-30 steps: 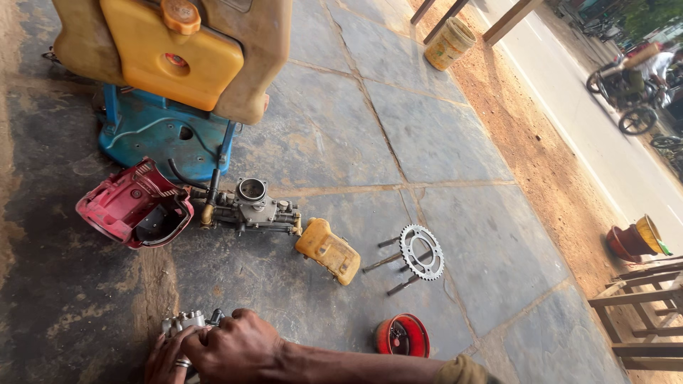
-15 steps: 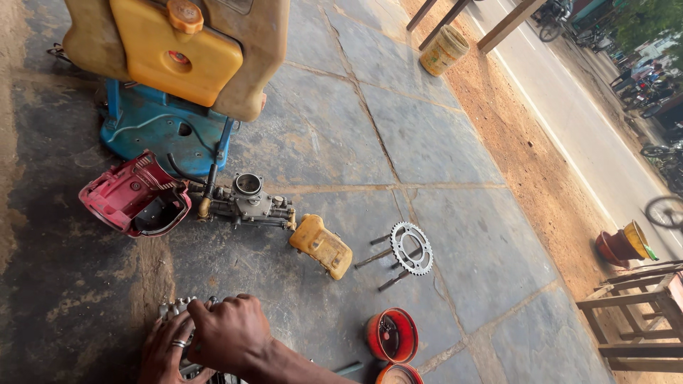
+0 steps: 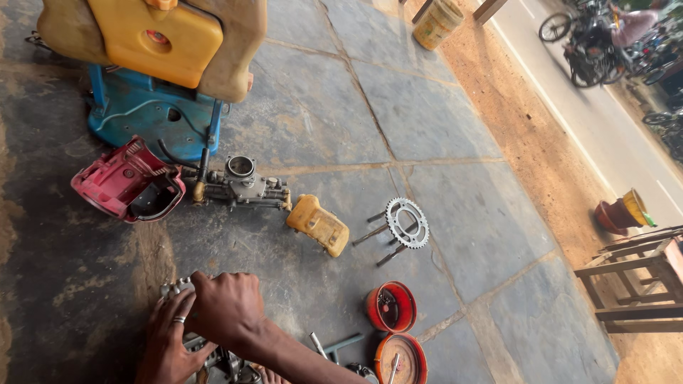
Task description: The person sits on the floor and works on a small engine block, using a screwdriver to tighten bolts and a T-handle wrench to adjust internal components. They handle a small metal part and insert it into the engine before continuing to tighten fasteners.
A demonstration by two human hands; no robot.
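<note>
Both my hands are at the bottom left, closed over a grey metal engine part (image 3: 176, 287) that rests on the stone floor. My right hand (image 3: 226, 310) lies on top of the part, with its forearm running in from the lower right. Beside and below it, my left hand (image 3: 168, 343), with a ring on one finger, grips the part's left side. Most of the part is hidden under my hands. A carburetor (image 3: 245, 185) lies on the floor above them.
Spread on the floor are a red plastic cover (image 3: 128, 181), a small yellow cover (image 3: 318, 225), a sprocket (image 3: 408, 222) with bolts, and two red bowls (image 3: 391, 307). A blue frame (image 3: 149, 114) carries a yellow tank (image 3: 160, 35). A wooden stool (image 3: 637, 284) stands right; a road runs beyond.
The view has tipped down and the hands sit higher in it. Two red bowls have come into sight at the bottom. My hands stay closed on the engine part.
</note>
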